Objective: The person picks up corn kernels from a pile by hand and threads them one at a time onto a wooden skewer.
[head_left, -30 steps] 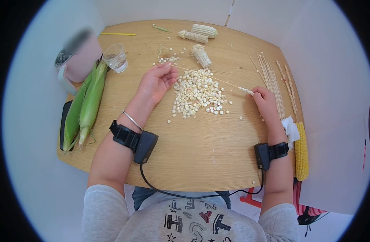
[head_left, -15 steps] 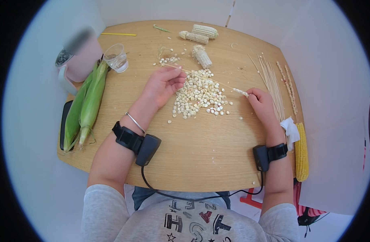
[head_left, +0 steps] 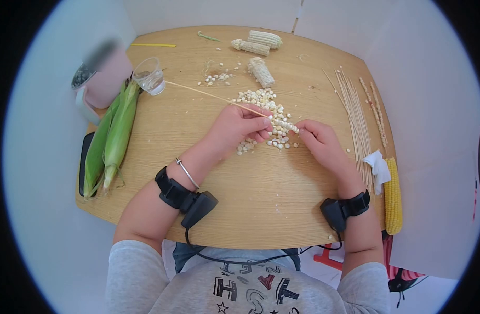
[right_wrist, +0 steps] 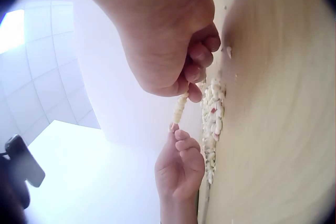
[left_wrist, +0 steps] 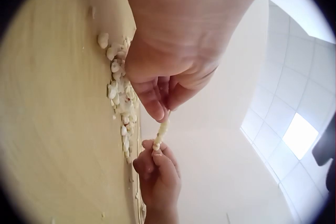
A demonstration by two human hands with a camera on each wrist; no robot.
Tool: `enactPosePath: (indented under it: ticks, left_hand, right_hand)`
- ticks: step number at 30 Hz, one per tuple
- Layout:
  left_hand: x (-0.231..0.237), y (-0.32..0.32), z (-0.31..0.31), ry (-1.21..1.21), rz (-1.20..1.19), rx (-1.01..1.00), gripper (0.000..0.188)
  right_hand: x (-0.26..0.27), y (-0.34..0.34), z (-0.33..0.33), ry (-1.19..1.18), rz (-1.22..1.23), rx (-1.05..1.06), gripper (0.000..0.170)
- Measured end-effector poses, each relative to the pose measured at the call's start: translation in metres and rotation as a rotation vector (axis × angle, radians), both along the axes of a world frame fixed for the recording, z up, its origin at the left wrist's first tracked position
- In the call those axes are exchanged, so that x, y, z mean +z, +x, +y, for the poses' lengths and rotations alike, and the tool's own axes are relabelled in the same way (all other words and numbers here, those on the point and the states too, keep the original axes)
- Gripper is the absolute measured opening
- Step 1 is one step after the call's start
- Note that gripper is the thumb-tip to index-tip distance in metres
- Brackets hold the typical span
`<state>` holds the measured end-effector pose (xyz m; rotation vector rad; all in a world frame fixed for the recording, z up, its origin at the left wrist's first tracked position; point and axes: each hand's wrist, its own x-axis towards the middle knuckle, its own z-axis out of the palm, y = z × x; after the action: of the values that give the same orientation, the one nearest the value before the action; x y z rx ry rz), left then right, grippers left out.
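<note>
Left hand (head_left: 239,127) pinches thin wooden skewer (head_left: 198,90). Right hand (head_left: 323,142) pinches right end of white kernel row (head_left: 285,125) on it. Row sits between hands, close to both. Skewer's long bare part slants forward and left past left hand. Loose kernels (head_left: 258,96) lie just beyond left hand.

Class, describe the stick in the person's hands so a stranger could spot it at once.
On the wooden table, find the heap of pale kernels. There, the left hand and right hand hold a long thin stick. Unlike the bare sticks lying at the table's right, this one carries a short row of kernels near its right-hand end.
</note>
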<state>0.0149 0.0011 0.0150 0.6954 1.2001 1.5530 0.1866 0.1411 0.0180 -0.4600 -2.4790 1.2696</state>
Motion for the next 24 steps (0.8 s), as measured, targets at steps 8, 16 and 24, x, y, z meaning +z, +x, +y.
enactPosePath:
  ticks: [8, 16, 24]
  left_hand:
    - [0.001, 0.008, 0.000, -0.016, 0.060, -0.015, 0.022]
    - [0.001, 0.007, 0.000, -0.008, 0.078, 0.011, 0.018]
    - [0.002, 0.007, -0.001, -0.004, 0.079, 0.010, 0.019]
  right_hand:
    - [0.000, 0.000, -0.002, -0.016, -0.005, 0.019, 0.019]
    - [0.000, 0.000, -0.001, -0.014, -0.023, -0.045, 0.015]
    - [-0.001, 0.000, 0.001, 0.010, -0.003, -0.002, 0.017]
